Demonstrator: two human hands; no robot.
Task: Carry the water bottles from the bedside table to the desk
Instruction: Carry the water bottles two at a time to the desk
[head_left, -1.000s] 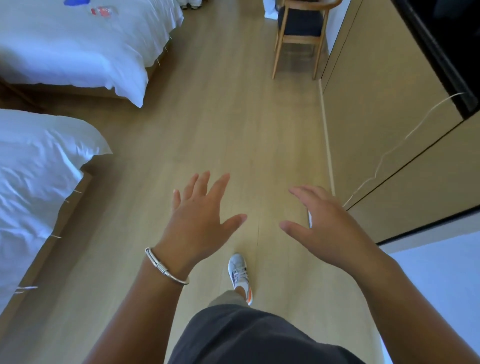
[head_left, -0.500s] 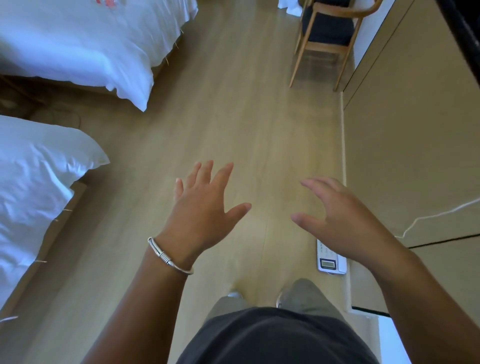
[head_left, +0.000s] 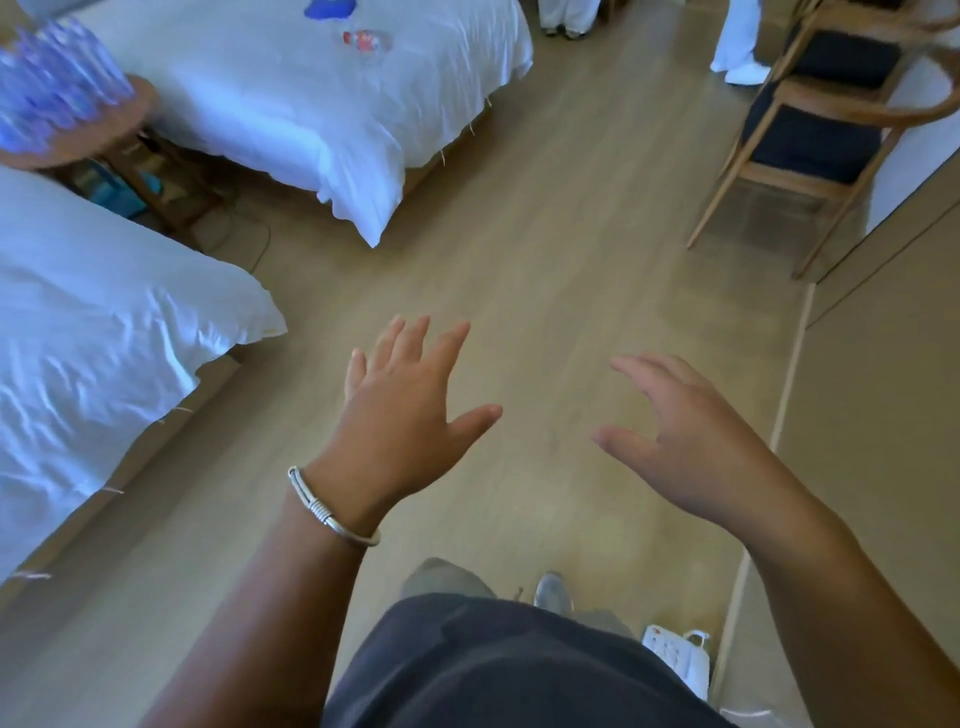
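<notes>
Several clear water bottles (head_left: 54, 85) stand blurred on a round wooden bedside table (head_left: 111, 132) at the far left, between two beds. My left hand (head_left: 410, 410), a silver bangle on its wrist, is stretched out over the floor with fingers spread and holds nothing. My right hand (head_left: 691, 441) hovers beside it, fingers relaxed and slightly bent, also holding nothing. Both hands are far from the bottles. The desk is not in view.
A white bed (head_left: 322, 104) lies ahead and another white bed (head_left: 88, 353) is at the left. A wooden chair (head_left: 821, 140) with a dark seat stands at the right by a beige wall (head_left: 883, 415). A white scale (head_left: 680, 660) lies on the floor near my feet.
I have walked forward and turned left: the bedside table with the bottles has come into view, and the beds and chair are nearer. Both hands stay spread and hold nothing.
</notes>
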